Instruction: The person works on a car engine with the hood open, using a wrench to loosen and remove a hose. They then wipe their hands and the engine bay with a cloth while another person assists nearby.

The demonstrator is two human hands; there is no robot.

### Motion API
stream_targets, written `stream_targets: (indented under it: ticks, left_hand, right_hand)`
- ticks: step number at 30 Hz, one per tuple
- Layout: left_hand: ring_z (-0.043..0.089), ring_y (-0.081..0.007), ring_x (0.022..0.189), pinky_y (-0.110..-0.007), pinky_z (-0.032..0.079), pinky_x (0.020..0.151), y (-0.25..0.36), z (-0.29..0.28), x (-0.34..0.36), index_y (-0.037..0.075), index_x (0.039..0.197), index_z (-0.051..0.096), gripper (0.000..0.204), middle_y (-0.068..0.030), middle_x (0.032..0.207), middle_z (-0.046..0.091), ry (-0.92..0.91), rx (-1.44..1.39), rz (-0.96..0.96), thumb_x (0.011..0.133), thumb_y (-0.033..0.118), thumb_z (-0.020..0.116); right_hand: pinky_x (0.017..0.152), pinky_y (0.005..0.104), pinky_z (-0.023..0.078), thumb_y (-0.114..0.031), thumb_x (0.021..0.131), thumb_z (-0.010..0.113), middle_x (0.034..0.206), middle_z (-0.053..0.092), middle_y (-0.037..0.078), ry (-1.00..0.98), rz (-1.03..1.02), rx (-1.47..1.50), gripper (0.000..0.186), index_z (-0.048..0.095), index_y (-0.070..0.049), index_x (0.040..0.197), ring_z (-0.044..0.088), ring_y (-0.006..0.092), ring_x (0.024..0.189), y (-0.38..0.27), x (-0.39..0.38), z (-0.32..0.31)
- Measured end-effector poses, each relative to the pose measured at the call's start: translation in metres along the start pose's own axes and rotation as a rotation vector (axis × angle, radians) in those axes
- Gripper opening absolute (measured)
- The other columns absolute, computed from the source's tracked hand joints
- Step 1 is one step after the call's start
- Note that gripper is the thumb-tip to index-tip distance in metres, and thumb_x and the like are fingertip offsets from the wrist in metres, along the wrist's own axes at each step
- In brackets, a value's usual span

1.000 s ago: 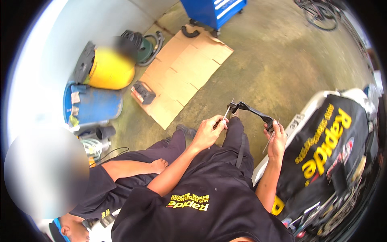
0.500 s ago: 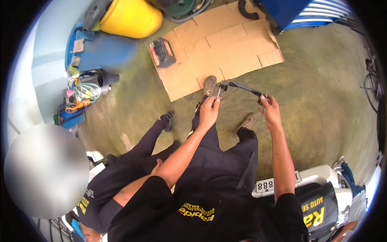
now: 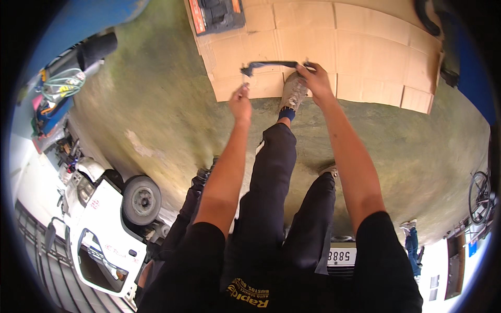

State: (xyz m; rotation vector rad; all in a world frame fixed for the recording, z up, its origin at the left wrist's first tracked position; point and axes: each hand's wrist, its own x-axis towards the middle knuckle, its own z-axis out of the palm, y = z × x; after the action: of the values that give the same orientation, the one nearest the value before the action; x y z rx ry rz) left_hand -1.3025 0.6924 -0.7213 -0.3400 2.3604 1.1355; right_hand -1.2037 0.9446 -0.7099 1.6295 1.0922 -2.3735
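Observation:
A dark, slightly bent bar [image 3: 274,63] with a blocky fitting at its left end is held out in front of me, above the cardboard. My right hand [image 3: 318,83] is closed on the bar's right end. Just below the left fitting, my left hand [image 3: 240,106] pinches a thin, pale rod [image 3: 246,80] that points up at it. Blur hides whether the rod touches the fitting. The bar's exact kind is not clear.
Flattened cardboard [image 3: 365,62] covers the floor ahead, with a dark tool case [image 3: 219,15] on it. My shoe [image 3: 294,93] stands at its near edge. To the left are a wheel [image 3: 142,200] and a white vehicle door [image 3: 112,250]. A bicycle [image 3: 479,195] is far right.
My view has shifted forward, so the cardboard looks nearer. The hands have moved left with the bar, which now lies nearly level. The person at my left is mostly out of view.

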Motion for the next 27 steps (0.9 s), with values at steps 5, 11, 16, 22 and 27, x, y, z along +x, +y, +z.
stream_targets:
  ticks: [5,11,16,22,27]
  left_hand:
    - [0.066,-0.0121,0.101,-0.028,0.05,0.093,-0.061,-0.037,0.171,0.001,0.119,0.074,0.026,-0.0058,0.108,0.075,0.083,-0.07,-0.003,0.102,0.016,0.062]
    - [0.056,-0.0294,0.131,-0.041,0.043,0.11,-0.072,-0.026,0.255,-0.001,0.138,0.06,0.047,-0.0177,0.136,0.063,0.198,0.165,-0.42,0.101,0.028,0.064]
    - [0.052,-0.0348,0.136,-0.044,0.045,0.109,-0.091,-0.045,0.167,0.0,0.139,0.059,0.05,-0.0206,0.144,0.056,-0.101,0.401,0.022,0.098,0.029,0.066]
    - [0.065,-0.0135,0.065,-0.034,0.05,0.063,0.081,-0.044,-0.039,0.002,0.088,0.075,0.031,-0.0074,0.068,0.07,-0.523,0.205,0.197,0.099,0.03,0.067]
    - [0.063,-0.029,0.126,-0.039,0.048,0.106,0.24,-0.101,-0.227,0.007,0.139,0.057,0.052,-0.0192,0.135,0.064,-1.046,0.179,0.687,0.088,0.001,0.057]
  right_hand:
    - [0.081,0.0329,0.057,-0.021,0.093,0.077,0.109,0.068,0.016,-0.144,0.008,-0.151,0.05,0.057,0.007,0.128,0.067,0.0211,0.095,0.044,0.153,0.125]
    - [0.102,0.0443,0.049,-0.036,0.095,0.069,0.131,0.066,0.019,0.027,-0.17,-0.492,0.054,0.059,0.002,0.132,0.063,0.0334,0.12,0.071,0.224,0.152]
    - [0.09,0.0433,0.053,-0.036,0.094,0.063,0.108,0.073,0.022,0.182,-0.259,-1.014,0.043,0.07,0.002,0.113,0.07,0.0358,0.103,0.094,0.131,0.057]
    - [0.063,0.0372,0.052,-0.025,0.089,0.07,0.063,0.068,0.012,0.445,0.002,-0.667,0.029,0.072,0.003,0.083,0.068,0.0206,0.061,0.054,-0.148,-0.05]
    - [0.057,0.0328,0.051,-0.047,0.1,0.062,0.07,0.072,0.012,0.5,0.08,-0.508,0.054,0.072,0.005,0.089,0.063,0.0153,0.056,-0.025,-0.393,-0.042]
